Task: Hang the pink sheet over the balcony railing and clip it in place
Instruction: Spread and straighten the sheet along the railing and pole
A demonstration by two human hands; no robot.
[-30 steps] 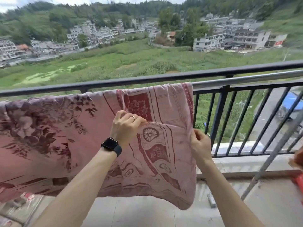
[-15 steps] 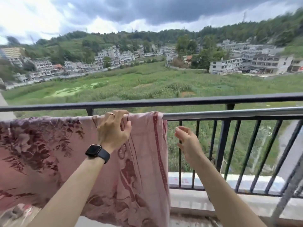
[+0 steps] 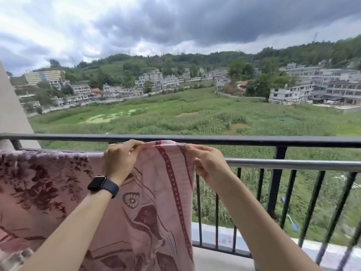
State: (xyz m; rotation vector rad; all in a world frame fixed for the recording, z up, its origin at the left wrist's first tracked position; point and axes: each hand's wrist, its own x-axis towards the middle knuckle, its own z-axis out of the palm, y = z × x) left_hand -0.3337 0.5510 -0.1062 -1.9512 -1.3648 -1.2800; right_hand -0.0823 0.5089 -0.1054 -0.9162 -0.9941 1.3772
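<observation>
The pink sheet, printed with dark red flowers and a patterned border, hangs over the silver inner rail of the balcony railing, just below the black top rail. My left hand, with a black watch on the wrist, pinches the sheet's top edge. My right hand pinches the same edge at the sheet's right corner. Between the two hands the cloth is lifted slightly above the silver rail. No clip is visible.
Black vertical bars fill the railing to the right of the sheet. A pale wall stands at the far left. Beyond the railing lie a green field and buildings far below.
My view has tilted up. My right hand has moved left from the open air onto the sheet's right corner and now pinches it. My left hand has shifted its grip to the top edge.
</observation>
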